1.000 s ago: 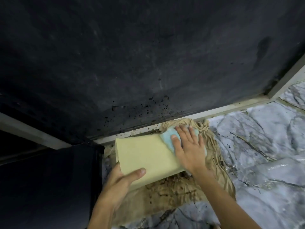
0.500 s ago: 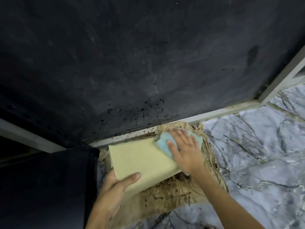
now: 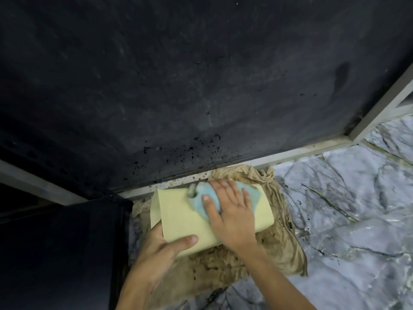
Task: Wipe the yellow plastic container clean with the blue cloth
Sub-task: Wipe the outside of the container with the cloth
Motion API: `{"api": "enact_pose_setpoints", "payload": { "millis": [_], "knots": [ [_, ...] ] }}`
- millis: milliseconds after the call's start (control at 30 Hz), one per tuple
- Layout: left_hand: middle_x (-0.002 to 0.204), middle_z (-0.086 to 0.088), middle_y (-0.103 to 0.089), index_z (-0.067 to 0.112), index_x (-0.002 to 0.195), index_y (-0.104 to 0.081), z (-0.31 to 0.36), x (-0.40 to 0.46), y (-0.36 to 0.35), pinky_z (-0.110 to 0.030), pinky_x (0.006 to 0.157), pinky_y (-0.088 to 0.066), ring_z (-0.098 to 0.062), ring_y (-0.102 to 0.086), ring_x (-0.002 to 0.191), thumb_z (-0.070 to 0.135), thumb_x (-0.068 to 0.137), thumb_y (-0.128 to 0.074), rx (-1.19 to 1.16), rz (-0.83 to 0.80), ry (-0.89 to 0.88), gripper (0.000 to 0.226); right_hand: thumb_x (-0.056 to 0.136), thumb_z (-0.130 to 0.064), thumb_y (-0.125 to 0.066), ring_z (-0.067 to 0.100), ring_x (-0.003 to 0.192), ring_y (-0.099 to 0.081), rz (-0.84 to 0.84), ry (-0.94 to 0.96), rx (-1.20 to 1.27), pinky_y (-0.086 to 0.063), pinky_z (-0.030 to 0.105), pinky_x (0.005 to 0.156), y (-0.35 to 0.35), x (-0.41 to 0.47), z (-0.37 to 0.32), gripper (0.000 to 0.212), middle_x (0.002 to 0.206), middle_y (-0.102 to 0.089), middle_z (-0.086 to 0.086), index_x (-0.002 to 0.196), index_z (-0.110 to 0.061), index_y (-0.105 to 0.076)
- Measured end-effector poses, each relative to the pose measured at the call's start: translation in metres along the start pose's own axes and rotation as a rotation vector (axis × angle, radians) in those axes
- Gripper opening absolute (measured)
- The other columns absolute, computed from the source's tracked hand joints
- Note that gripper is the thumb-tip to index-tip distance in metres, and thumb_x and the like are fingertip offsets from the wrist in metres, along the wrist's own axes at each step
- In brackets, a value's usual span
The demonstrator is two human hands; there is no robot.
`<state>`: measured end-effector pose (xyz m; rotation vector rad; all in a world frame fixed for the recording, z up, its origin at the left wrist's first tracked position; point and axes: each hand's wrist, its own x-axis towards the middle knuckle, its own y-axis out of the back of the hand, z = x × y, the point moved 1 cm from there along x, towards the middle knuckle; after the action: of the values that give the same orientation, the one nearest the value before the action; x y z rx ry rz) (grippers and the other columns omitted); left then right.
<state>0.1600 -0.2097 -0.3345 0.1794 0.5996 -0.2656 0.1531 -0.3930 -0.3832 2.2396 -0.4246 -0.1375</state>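
The yellow plastic container (image 3: 178,215) lies on its side on a stained tan rag, low in the middle of the head view. My left hand (image 3: 161,249) grips its near left corner, thumb laid across the top face. The blue cloth (image 3: 201,198) is bunched on the container's upper face. My right hand (image 3: 230,211) lies flat on the cloth with fingers spread, pressing it against the yellow surface. Part of the cloth is hidden under my palm.
The dirty tan rag (image 3: 281,249) is spread on a grey marble-patterned floor (image 3: 348,220). A large dark panel (image 3: 201,86) with a pale frame (image 3: 290,155) rises just behind the container. A black surface (image 3: 55,253) stands at the left.
My right hand has slid the blue cloth leftward and nearer, from the container's far right end onto the middle of its top face. My left hand has kept its grip.
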Motion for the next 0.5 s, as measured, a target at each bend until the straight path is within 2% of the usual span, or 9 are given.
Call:
{"api": "enact_pose_setpoints", "payload": {
  "millis": [100, 167, 200, 233, 300, 367, 433, 500],
  "knots": [
    [0.107, 0.001, -0.087, 0.013, 0.122, -0.071, 0.001, -0.006, 0.004, -0.031, 0.088, -0.056, -0.02, -0.079, 0.107, -0.003, 0.074, -0.089, 0.046, 0.012, 0.068, 0.054, 0.096, -0.069, -0.012, 0.013, 0.151, -0.016, -0.075, -0.151, -0.077, -0.008, 0.048, 0.123, 0.009, 0.008, 0.049, 0.064, 0.158, -0.033, -0.016, 0.149, -0.04, -0.032],
    [0.103, 0.004, -0.088, 0.016, 0.123, -0.07, 0.007, -0.008, 0.007, -0.029, 0.08, -0.058, -0.016, -0.081, 0.099, 0.001, 0.075, -0.087, 0.059, -0.016, 0.123, 0.053, 0.094, -0.07, -0.02, 0.022, 0.142, -0.038, -0.06, -0.23, 0.059, -0.031, 0.047, 0.113, 0.021, 0.014, 0.078, 0.064, 0.149, -0.045, -0.012, 0.145, -0.037, -0.04],
    [0.102, 0.002, -0.088, 0.016, 0.123, -0.071, 0.014, -0.006, 0.007, -0.031, 0.076, -0.061, -0.017, -0.082, 0.095, 0.008, 0.073, -0.088, 0.026, -0.033, 0.16, 0.054, 0.093, -0.069, -0.028, 0.021, 0.13, -0.049, -0.015, -0.251, 0.174, -0.04, 0.04, 0.101, 0.025, 0.015, 0.088, 0.062, 0.137, -0.053, -0.011, 0.14, -0.034, -0.047],
    [0.105, -0.003, -0.087, 0.016, 0.124, -0.072, 0.024, -0.002, 0.008, -0.035, 0.074, -0.064, -0.021, -0.083, 0.095, 0.02, 0.072, -0.087, -0.036, -0.043, 0.2, 0.054, 0.093, -0.066, -0.035, 0.016, 0.119, -0.055, 0.032, -0.243, 0.263, -0.042, 0.034, 0.092, 0.027, 0.014, 0.095, 0.057, 0.125, -0.056, -0.014, 0.135, -0.033, -0.051],
    [0.113, -0.015, -0.085, 0.013, 0.121, -0.076, 0.046, 0.014, 0.013, -0.042, 0.076, -0.066, -0.031, -0.083, 0.1, 0.046, 0.079, -0.079, -0.153, -0.031, 0.236, 0.053, 0.094, -0.058, -0.044, 0.002, 0.11, -0.057, 0.074, -0.175, 0.365, -0.045, 0.028, 0.088, 0.027, 0.008, 0.101, 0.045, 0.117, -0.059, -0.019, 0.128, -0.032, -0.057],
    [0.112, -0.023, -0.083, 0.009, 0.118, -0.076, 0.064, 0.032, 0.017, -0.048, 0.083, -0.065, -0.039, -0.081, 0.1, 0.061, 0.084, -0.073, -0.173, 0.061, 0.284, 0.063, 0.095, -0.053, -0.05, 0.002, 0.106, -0.06, 0.088, -0.109, 0.44, -0.048, 0.019, 0.085, 0.024, 0.001, 0.102, 0.039, 0.115, -0.064, -0.015, 0.124, -0.03, -0.061],
    [0.115, -0.025, -0.08, 0.005, 0.124, -0.073, 0.066, 0.04, 0.024, -0.053, 0.097, -0.06, -0.041, -0.076, 0.109, 0.059, 0.085, -0.075, -0.133, 0.106, 0.304, 0.066, 0.096, -0.046, -0.055, 0.005, 0.098, -0.063, 0.13, -0.092, 0.489, -0.046, 0.01, 0.076, 0.02, -0.004, 0.1, 0.03, 0.107, -0.067, -0.014, 0.119, -0.03, -0.065],
    [0.122, -0.028, -0.077, 0.001, 0.13, -0.07, 0.059, 0.041, 0.028, -0.056, 0.106, -0.054, -0.042, -0.073, 0.114, 0.049, 0.091, -0.073, -0.07, 0.082, 0.269, 0.063, 0.098, -0.039, -0.058, 0.003, 0.086, -0.064, 0.168, -0.128, 0.503, -0.045, 0.009, 0.067, 0.019, -0.004, 0.099, 0.015, 0.092, -0.068, -0.015, 0.107, -0.033, -0.068]
  ]
}}
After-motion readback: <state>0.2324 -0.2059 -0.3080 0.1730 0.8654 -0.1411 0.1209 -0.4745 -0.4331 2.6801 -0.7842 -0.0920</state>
